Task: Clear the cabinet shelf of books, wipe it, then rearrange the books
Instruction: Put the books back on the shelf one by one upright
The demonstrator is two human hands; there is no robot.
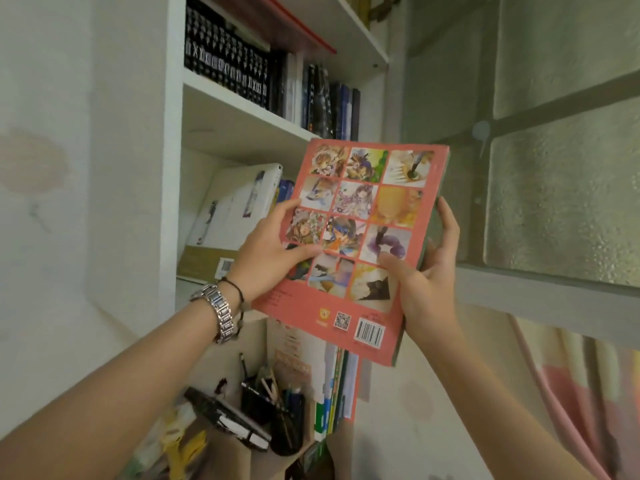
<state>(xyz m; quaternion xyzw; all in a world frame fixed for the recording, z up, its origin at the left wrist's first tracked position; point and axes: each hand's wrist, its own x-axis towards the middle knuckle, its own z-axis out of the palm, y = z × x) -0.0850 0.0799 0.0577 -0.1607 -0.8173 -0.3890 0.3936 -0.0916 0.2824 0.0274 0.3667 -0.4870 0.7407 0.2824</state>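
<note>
Head view, left to right: a white boxed volume (239,206) leans on the cabinet shelf (194,282), the left hand (273,251) and right hand (426,271) clasp the pink art book (356,237) before it, likely mid-shelving, needing an upright slide in

Roman numerals, seemingly, on black book spines (227,69)

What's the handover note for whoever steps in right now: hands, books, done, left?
Left hand: grips the pink book at its left edge.
Right hand: grips the same book at its right edge, thumb on the cover.
Book is held up in front of the middle shelf; a white book leans inside.
Done: cannot tell whether the shelf is wiped.
Left: place this book; further steps unclear.
</note>
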